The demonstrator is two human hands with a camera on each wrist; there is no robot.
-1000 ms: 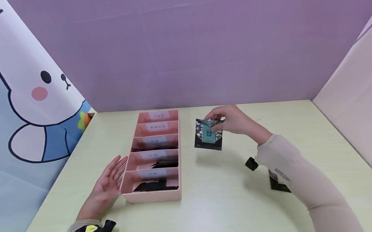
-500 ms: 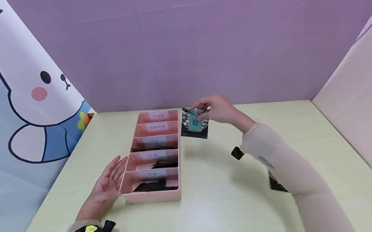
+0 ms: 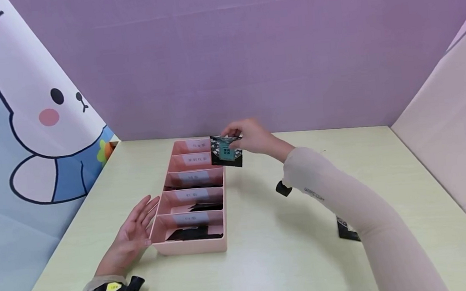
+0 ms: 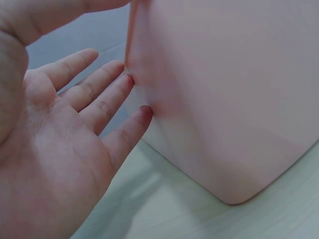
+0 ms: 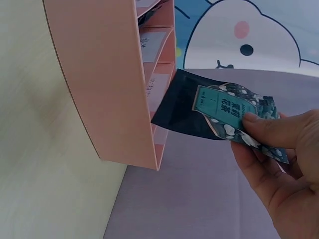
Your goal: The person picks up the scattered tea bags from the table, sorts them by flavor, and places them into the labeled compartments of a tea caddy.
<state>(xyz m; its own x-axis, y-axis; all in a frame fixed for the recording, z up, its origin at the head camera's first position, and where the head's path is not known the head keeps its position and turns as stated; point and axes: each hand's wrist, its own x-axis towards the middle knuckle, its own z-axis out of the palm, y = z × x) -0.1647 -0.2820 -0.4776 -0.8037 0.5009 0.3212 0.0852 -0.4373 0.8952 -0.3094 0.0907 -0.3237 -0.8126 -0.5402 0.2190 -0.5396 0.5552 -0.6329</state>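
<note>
My right hand (image 3: 253,138) pinches a black tea sachet (image 3: 226,152) with a teal label by its top edge. In the head view the sachet hangs over the right rim of a pink divided box (image 3: 194,246), beside the far compartments. The right wrist view shows the thumb on the face of the sachet (image 5: 219,107) and fingers behind it. My left hand (image 3: 130,237) is spread along the near left side of the box. In the left wrist view, straight fingertips (image 4: 144,112) touch the box wall (image 4: 224,99).
Black sachets (image 3: 195,233) lie in the three nearer compartments; each divider carries a white label (image 3: 198,159). Another dark sachet (image 3: 346,230) lies on the pale table (image 3: 278,263), partly under the right sleeve. A purple backdrop (image 3: 250,59) rises behind the table.
My right hand has carried the teal-labelled sachet leftward and slightly away, from the table's middle to over the box's right rim. The left hand and the box have stayed in place.
</note>
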